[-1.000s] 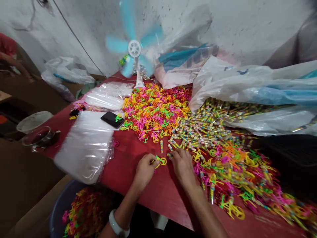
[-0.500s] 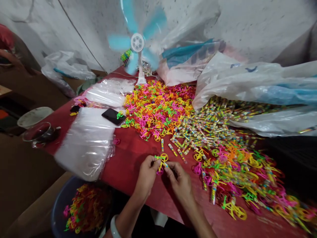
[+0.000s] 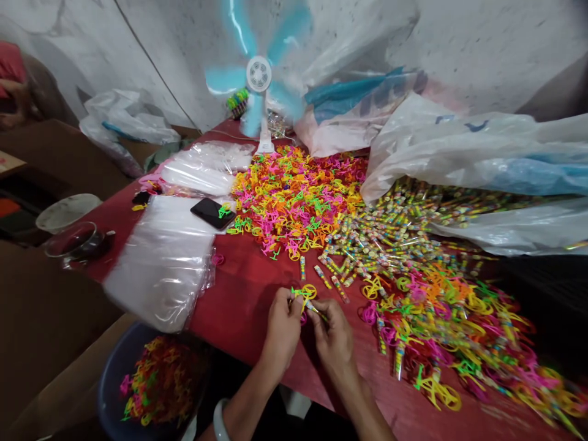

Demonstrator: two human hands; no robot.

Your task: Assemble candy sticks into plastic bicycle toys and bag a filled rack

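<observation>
My left hand (image 3: 283,324) is closed, pinching a small yellow-and-green plastic toy bicycle (image 3: 309,291) above the red table. My right hand (image 3: 335,337) is closed on a slim candy tube (image 3: 320,313), whose end meets the toy between my fingertips. A bit of pink plastic shows beneath, partly hidden by the fingers. Just beyond my hands lie a few loose candy tubes (image 3: 323,277). Finished-looking pairs of toys and tubes form a mixed heap (image 3: 441,331) to the right of my right hand.
Behind are a pile of colourful toy parts (image 3: 294,202), a pile of candy tubes (image 3: 390,236) and a spinning fan (image 3: 259,75). Clear plastic bags (image 3: 160,263) and a phone (image 3: 212,213) lie left. Below stands a blue tub (image 3: 106,392) of toy parts. A person (image 3: 13,79) is far left.
The view has shifted slightly. My left hand has turned more upright, and the candy tube in my right hand now shows more of its length, slanting down against the toy.
</observation>
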